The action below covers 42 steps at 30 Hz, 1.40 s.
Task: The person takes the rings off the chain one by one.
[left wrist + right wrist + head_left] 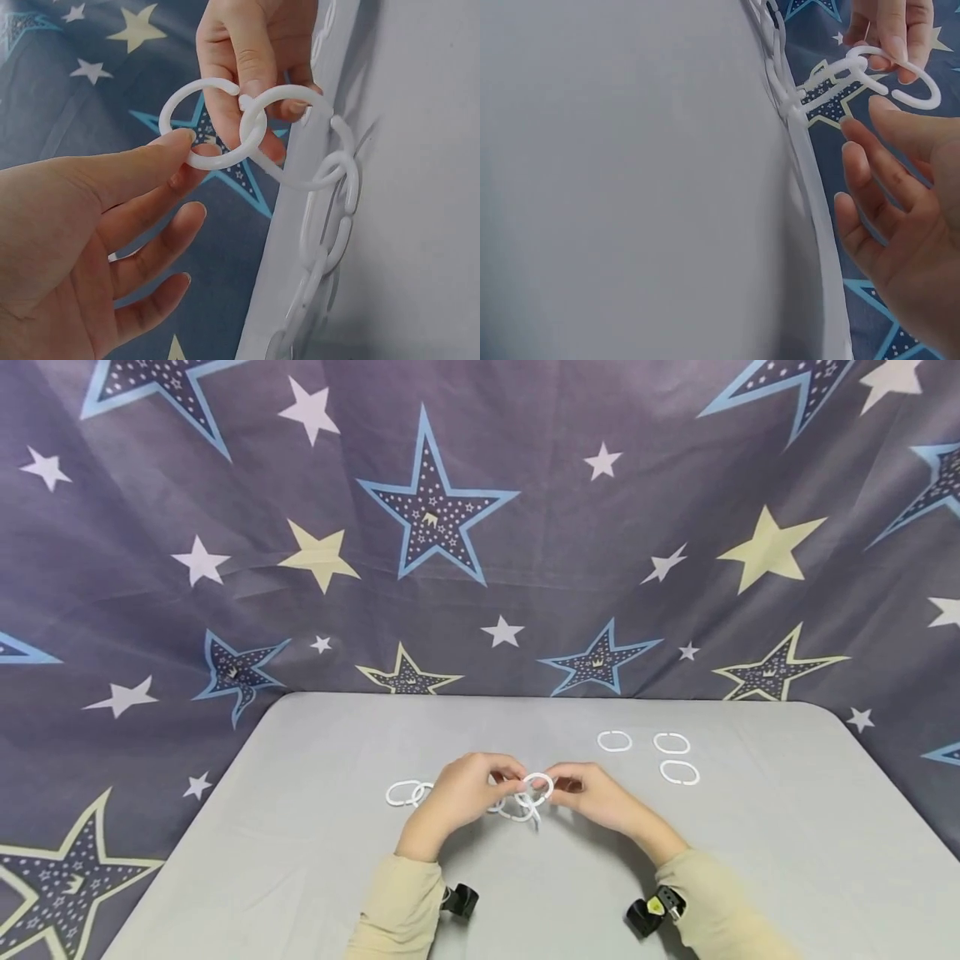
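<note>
A white split ring (pixel 223 160), its gap open, is pinched in the left hand (pixel 467 787) and linked to a white chain (pixel 351 184) drooping to the table (pixel 300 877). Three loose oval rings (pixel 678 762) lie flat beyond the right hand (pixel 596 793).

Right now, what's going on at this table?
A person's left hand pinches a white split ring linked onto a chain of similar rings. The right hand is close beside that ring, fingers loosely spread; whether it touches is unclear. Three separate rings lie toward the right on the table.
</note>
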Available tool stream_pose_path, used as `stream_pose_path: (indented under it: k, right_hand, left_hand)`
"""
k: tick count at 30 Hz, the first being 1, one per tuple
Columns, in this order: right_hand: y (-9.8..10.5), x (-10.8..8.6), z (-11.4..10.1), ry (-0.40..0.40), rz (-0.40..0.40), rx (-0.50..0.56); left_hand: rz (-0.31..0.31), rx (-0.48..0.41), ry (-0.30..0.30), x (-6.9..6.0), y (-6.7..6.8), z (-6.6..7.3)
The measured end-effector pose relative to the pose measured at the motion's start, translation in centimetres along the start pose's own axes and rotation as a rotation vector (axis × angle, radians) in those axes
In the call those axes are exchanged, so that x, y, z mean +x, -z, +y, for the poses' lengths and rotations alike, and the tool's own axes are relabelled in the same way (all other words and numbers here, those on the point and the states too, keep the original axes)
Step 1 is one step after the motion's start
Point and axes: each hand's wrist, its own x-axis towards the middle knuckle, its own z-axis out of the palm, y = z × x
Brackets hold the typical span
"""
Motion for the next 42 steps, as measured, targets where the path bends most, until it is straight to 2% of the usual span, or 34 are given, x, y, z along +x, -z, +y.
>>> stream_pose_path:
  k: [8, 14, 21, 28, 37, 42]
  right_hand:
    - [-1.1, 1.6, 0.1, 0.043, -0.070, 0.052]
    - [-1.8, 2.2, 0.3, 0.074, -0.114, 0.115]
    - [-2.3, 2.4, 0.1, 0.063, -0.119, 0.119]
    - [-2.2, 2.5, 0.1, 0.051, -0.078, 0.096]
    - [-2.3, 2.1, -0.6, -0.039, 0.010, 0.027]
    - [-2.3, 2.0, -0.9, -0.053, 0.031, 0.000]
  left_hand:
    - [-0.006, -0.091, 0.015, -0.1, 0.6, -0.9]
    - [-0.004, -0.080, 0.017, -0.2, 0.7, -1.0]
    - [-0.002, -0.068, 0.024, -0.2, 0.8, -1.1]
    - [-0.002, -0.075, 0.026, -0.2, 0.9, -1.3]
    - [0.006, -0.111, 0.038, -0.3, 1.1, -1.6]
    - [0.011, -0.098, 0.045, -0.2, 1.2, -1.6]
